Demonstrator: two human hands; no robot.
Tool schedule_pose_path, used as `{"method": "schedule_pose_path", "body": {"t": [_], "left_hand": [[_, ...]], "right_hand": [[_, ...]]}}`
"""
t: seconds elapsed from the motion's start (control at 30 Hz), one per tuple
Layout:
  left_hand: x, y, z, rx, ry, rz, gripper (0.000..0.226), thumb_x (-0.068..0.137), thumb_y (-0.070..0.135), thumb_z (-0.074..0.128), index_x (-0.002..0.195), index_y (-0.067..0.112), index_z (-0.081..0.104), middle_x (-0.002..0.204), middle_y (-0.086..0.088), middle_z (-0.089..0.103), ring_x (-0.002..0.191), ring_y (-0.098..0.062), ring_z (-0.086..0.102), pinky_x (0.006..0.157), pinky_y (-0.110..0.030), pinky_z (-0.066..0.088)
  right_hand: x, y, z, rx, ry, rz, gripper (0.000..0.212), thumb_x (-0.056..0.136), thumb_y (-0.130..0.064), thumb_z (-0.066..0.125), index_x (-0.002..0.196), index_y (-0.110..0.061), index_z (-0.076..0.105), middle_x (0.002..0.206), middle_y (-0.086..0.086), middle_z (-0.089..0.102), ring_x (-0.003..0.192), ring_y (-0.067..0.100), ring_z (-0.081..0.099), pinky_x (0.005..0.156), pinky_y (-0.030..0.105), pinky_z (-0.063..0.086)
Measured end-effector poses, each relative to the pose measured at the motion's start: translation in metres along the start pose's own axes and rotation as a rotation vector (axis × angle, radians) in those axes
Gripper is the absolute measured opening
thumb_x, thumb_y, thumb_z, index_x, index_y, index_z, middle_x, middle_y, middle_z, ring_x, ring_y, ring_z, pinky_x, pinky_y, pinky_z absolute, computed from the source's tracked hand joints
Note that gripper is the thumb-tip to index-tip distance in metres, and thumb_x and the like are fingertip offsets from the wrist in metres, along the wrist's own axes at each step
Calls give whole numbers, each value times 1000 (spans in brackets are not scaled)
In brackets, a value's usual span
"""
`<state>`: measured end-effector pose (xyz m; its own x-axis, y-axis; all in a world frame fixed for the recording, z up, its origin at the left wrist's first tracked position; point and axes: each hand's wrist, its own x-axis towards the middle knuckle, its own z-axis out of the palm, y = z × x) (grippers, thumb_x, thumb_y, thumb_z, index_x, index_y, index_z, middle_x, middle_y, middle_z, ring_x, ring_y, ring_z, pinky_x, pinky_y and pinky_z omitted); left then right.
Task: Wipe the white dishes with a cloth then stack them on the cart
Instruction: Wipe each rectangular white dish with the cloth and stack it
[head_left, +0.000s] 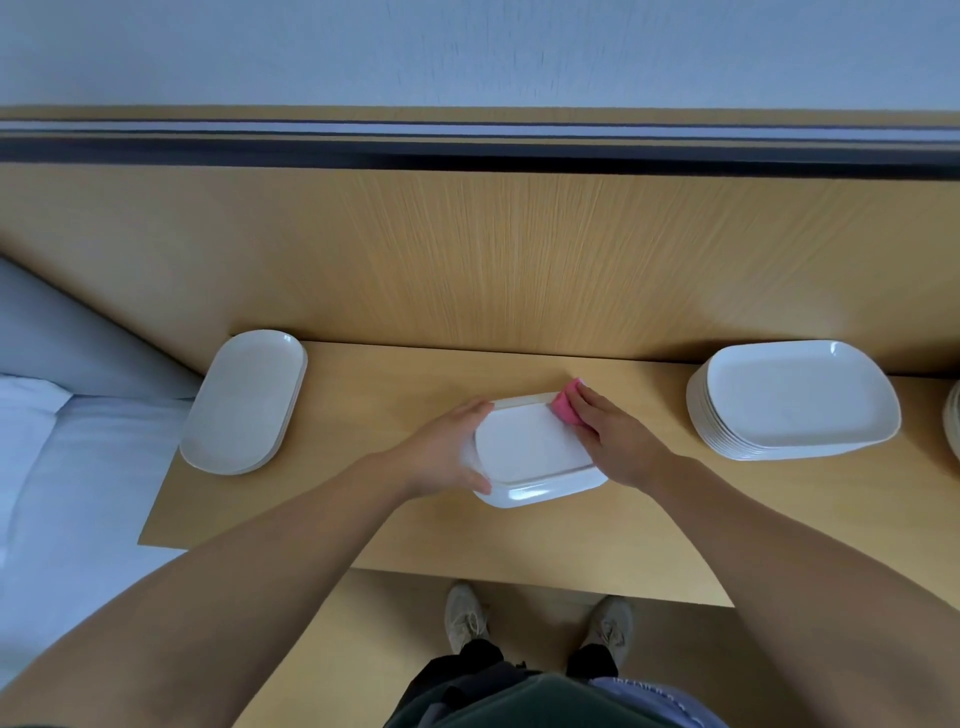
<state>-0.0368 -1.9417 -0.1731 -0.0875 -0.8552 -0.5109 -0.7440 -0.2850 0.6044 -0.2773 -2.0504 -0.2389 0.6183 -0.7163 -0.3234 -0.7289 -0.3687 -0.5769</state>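
On a wooden tabletop (389, 519) below a panelled wall (519, 249), the left hand (447, 452) grips a white dish (530, 447) mid-table. The right hand (618, 436) presses a pink cloth (563, 408) flat onto it. A left plate stack (244, 400) and a right plate stack (795, 400) sit well apart at the ends.

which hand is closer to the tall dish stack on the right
Right. The right hand presses the pink cloth on the middle dish, on the side facing the stack; the left hand grips that dish's opposite edge.
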Motion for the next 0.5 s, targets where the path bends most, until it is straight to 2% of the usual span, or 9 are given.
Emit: {"method": "schedule_pose_path", "body": {"t": [0.07, 0.23, 0.33, 0.4, 0.5], "left_hand": [[0, 0, 4, -1, 58, -16, 102, 67, 21, 84, 151, 15, 26, 157, 9, 18, 142, -8, 20, 106, -13, 19], [-1, -2, 13, -54, 117, -26, 100, 63, 20, 86, 148, 15, 32, 155, 10, 24, 139, -8, 27, 106, -16, 25], [-1, -2, 14, -43, 142, -10, 97, 62, 20, 87, 145, 16, 37, 151, 10, 29, 134, -9, 33, 102, -16, 29], [-2, -3, 15, -24, 157, -14, 96, 59, 23, 88, 142, 18, 39, 148, 11, 33, 130, -11, 38, 100, -18, 33], [-2, -6, 20, -8, 143, -23, 98, 54, 33, 88, 139, 22, 40, 142, 14, 31, 123, -11, 43, 97, -23, 39]], "right_hand": [[3, -2, -1, -5, -2, 8, 52, 105, -31, 34, 155, -24, 19, 162, -9, 8, 149, 9, 9, 119, 41, 18], [-11, -10, 9, -6, 74, 92, 50, 106, -28, 30, 154, -24, 19, 162, -10, 9, 148, 10, 14, 112, 49, 30], [-29, -10, 22, 7, 177, 108, 49, 106, -23, 31, 154, -17, 21, 161, -4, 17, 145, 15, 24, 103, 37, 39], [-38, -5, 34, 22, 232, 102, 50, 106, -22, 34, 154, -14, 22, 161, -1, 18, 147, 18, 22, 97, 26, 34], [-45, 0, 43, 25, 244, 96, 50, 105, -20, 38, 153, -14, 26, 161, -1, 17, 147, 18, 22, 98, 24, 26]]}}
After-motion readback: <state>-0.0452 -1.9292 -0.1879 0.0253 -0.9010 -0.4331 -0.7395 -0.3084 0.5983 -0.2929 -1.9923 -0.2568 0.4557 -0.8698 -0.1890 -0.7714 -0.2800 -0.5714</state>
